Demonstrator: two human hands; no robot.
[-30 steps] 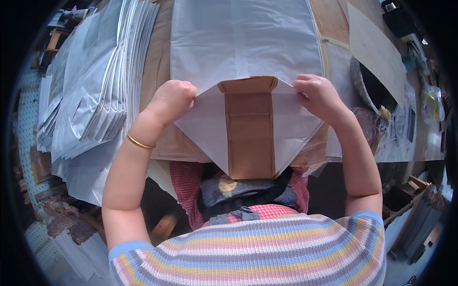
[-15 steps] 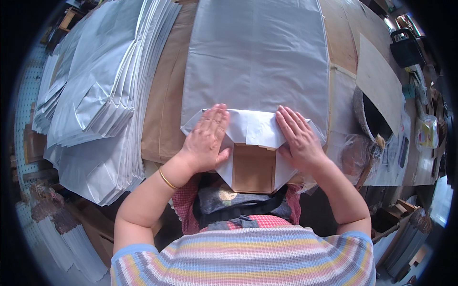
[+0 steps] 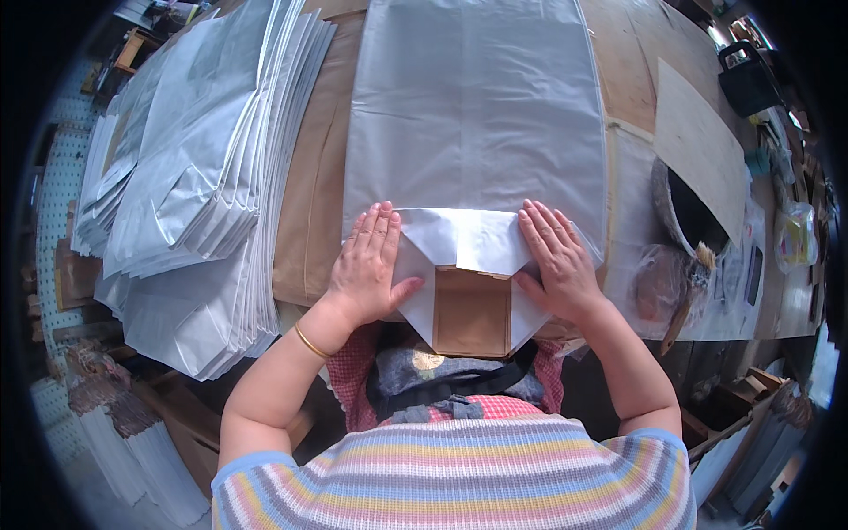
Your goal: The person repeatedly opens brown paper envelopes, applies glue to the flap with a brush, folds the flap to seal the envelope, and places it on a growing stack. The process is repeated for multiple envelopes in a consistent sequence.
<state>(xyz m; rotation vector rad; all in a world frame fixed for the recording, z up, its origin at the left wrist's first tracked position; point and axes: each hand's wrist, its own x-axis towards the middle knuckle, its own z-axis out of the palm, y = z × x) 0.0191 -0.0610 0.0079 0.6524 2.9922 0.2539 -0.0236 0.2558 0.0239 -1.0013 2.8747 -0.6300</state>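
A large silvery-white paper bag (image 3: 473, 115) lies flat in front of me, its near end folded into a diamond-like bottom. The far flap (image 3: 486, 237) of that bottom is turned over, and a brown cardboard-coloured rectangle (image 3: 473, 314) shows in the gap on the near side. My left hand (image 3: 367, 261) presses flat on the left corner of the fold, fingers stretched away from me, thumb apart. On the right corner lies my right hand (image 3: 556, 261), also flat with fingers extended. Neither hand grips anything.
A thick stack of similar bags (image 3: 194, 177) fans out on the left. To the right, a dark round container (image 3: 685, 208) sits partly under a beige board (image 3: 698, 141). A brush (image 3: 693, 287) lies beside it near a clear plastic bag (image 3: 649, 283). Brown paper (image 3: 318, 177) covers the table.
My left hand has slid left, out along the folded edge, baring more of the flap. The right hand stays nearly in place, still flat on the bag.
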